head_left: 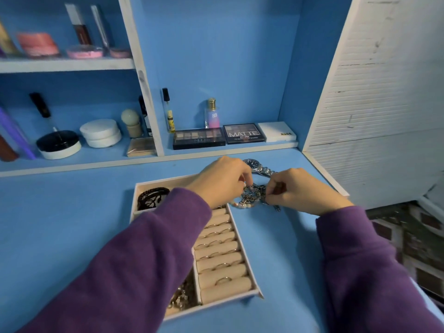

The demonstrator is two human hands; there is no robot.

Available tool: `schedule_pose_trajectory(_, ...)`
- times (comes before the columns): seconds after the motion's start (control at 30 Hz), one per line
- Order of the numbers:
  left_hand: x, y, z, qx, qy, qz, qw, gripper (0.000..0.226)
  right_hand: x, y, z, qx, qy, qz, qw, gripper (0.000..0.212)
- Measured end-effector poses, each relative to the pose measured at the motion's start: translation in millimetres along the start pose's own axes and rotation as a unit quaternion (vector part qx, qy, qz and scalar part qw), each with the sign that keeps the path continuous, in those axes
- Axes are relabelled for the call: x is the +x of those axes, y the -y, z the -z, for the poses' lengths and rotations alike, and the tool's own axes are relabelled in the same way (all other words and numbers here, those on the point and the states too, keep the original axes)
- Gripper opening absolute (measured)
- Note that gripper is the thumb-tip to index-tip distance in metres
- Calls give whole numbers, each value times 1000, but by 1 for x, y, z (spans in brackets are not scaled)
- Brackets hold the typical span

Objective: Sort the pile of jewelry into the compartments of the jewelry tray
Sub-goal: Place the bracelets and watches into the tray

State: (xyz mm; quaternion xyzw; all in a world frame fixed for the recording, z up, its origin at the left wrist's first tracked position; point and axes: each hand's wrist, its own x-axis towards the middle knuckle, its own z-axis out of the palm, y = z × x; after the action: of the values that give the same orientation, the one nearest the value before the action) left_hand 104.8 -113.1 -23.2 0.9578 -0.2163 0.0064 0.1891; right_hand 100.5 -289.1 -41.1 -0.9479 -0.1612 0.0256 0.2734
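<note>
Blue desktop (pixel 72 212), seen from a head-worn camera looking down. Two hands in purple sleeves meet over a small tangled pile of jewelry (pixel 254 195), which lies on the desk just beside the far right corner of a beige jewelry tray (pixel 158 183). The left hand (pixel 223 181) reaches across the tray and pinches metal links at the pile's left side. The right hand (pixel 298 191) pinches links at its right side. Both sets of fingers curl tight on the chains, probably to work one piece free of the knot before sorting it. A silver watch (pixel 254 164) lies just behind the pile, partly hidden. A beaded bracelet (pixel 240 205) pokes out at the pile's near edge. In the tray, rings sit slotted between padded rolls (pixel 221 255) on the right, dark cords (pixel 151 197) fill the far left compartment, and chains (pixel 182 296) show in the near left one.
</note>
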Motion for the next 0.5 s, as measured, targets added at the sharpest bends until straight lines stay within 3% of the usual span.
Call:
schedule_pose_trajectory(0.2, -4, 0, -5, -24, -9, 11, 1000, 19, -3, 3, 7, 78, -83, 12, 993, 6)
schedule_pose_trajectory(0.5, 1, -11, -9, 98, 41, -19, 994, 21, 4, -9, 0, 62, -198, 8, 978, 9)
